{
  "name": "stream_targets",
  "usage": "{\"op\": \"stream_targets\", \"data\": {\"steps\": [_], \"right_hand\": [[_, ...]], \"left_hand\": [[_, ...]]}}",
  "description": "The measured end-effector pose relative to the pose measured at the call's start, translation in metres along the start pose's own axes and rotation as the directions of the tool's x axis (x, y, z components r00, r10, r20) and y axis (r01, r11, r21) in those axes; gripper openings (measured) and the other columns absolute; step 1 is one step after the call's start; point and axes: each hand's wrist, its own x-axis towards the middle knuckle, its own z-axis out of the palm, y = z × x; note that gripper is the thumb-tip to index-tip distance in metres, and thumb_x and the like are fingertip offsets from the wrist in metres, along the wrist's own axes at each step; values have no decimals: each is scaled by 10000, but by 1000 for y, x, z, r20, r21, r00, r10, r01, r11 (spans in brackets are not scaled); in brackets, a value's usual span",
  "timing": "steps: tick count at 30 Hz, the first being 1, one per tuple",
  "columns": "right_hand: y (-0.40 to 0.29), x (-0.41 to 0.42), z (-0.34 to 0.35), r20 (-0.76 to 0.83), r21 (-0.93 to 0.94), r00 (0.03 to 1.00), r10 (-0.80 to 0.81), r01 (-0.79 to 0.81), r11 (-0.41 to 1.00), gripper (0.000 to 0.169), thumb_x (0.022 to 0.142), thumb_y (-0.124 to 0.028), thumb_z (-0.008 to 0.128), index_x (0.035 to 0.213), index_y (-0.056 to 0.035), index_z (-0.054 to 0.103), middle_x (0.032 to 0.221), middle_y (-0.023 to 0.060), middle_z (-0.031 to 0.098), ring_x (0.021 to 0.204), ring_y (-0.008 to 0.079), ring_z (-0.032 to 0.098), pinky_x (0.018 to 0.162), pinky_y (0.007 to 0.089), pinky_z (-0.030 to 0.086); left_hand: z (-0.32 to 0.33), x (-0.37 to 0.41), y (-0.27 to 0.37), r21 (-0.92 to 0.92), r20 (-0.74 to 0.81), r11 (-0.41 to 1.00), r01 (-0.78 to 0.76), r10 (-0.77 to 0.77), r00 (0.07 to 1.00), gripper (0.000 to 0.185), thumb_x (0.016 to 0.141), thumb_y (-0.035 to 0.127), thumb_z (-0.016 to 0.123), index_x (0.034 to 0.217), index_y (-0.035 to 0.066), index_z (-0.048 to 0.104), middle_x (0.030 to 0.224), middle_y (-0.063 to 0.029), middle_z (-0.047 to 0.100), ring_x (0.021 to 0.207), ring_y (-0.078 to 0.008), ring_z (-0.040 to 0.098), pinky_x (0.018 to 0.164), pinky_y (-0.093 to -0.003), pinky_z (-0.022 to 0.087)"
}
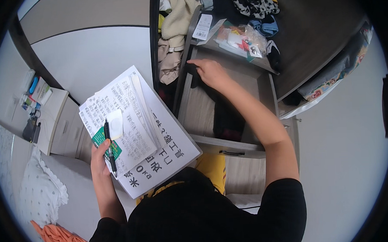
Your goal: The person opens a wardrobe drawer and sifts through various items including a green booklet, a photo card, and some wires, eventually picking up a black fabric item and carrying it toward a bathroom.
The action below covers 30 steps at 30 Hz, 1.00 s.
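My left hand point(101, 156) holds a stack of papers point(114, 92) covered in handwriting, with larger printed sheets point(182, 141) beneath. Its thumb presses a black pen point(107, 131) and a green card point(99, 136) onto the stack; a small white piece point(116, 124) lies beside the pen. My right hand point(208, 71) is over the far left corner of a pulled-out wooden drawer point(229, 145), its index finger extended towards the side wall. Black cloth point(226, 114) lies inside the drawer and reaches up beneath my hand and forearm. Whether the fingers grip any cloth cannot be told.
Behind the drawer, a ledge holds plastic packets point(239, 41) and a white tag point(203, 26). Folded clothes point(176, 21) fill the wardrobe beyond. A dark panel point(313, 34) stands at right. On the left are a white cabinet point(59, 117) and a dotted pillow point(42, 189).
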Motion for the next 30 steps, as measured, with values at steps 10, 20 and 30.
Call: {"op": "stream_targets", "data": {"steps": [10, 20, 30], "right_hand": [[-91, -72, -45, 306, 158, 874, -377, 343, 926, 363, 774, -46, 583, 1087, -217, 648, 875, 61, 581, 754, 254, 608, 631, 356, 515], [-39, -144, -97, 650, 364, 756, -78, -220, 905, 247, 830, -68, 596, 1072, -76, 648, 877, 104, 631, 832, 229, 613, 627, 331, 513], [76, -187, -137, -261, -17, 723, 640, -666, 746, 270, 771, -162, 653, 1019, -67, 601, 754, 170, 648, 745, 337, 648, 647, 418, 522]], "left_hand": [[-4, -11, 8, 42, -7, 999, 7, -6, 1000, 492, 815, 66, 625, 1254, -48, 436, 1118, -183, 594, 951, -265, 628, 824, -380, 523], [6, -4, 12, 21, 6, 1000, 8, -8, 1000, 507, 810, 53, 624, 1263, -54, 423, 1122, -189, 592, 968, -273, 622, 828, -386, 524], [-1, 9, 11, 21, 24, 1000, 3, -4, 1000, 552, 791, 58, 656, 1278, -38, 415, 1137, -159, 582, 979, -245, 600, 852, -358, 496]]}}
